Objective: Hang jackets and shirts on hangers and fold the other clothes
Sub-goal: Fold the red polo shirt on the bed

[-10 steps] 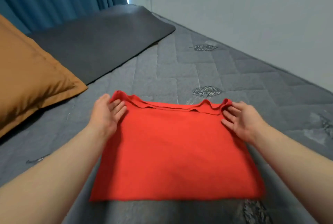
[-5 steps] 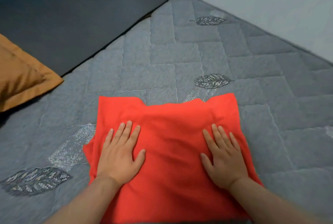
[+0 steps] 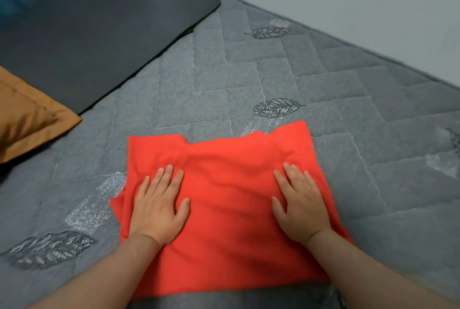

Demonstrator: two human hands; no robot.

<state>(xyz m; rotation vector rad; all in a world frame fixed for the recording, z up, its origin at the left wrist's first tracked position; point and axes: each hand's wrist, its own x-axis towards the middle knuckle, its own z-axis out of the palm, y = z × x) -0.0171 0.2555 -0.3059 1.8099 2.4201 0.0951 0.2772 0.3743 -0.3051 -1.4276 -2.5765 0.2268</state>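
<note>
Fingers point(image 3: 171, 174) straight, slightly spread, on both hands. Head view, I count: one left hand point(image 3: 159, 205) and one right hand point(image 3: 300, 205), flat on one folded red garment point(image 3: 224, 184); one grey bedspread point(image 3: 199, 79) beneath; one orange pillow point(image 3: 27, 114); one dark mat point(image 3: 94, 35).

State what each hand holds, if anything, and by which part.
Nothing is held: left hand and right hand press flat on the red garment.

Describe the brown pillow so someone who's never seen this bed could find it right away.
Start from the grey quilted bedspread with stitched leaf motifs. Along its left edge, just in front of the flat dark grey mat, lies the brown pillow. It is the only plump, tan-orange item, far from the flat red garment under both hands.
</note>
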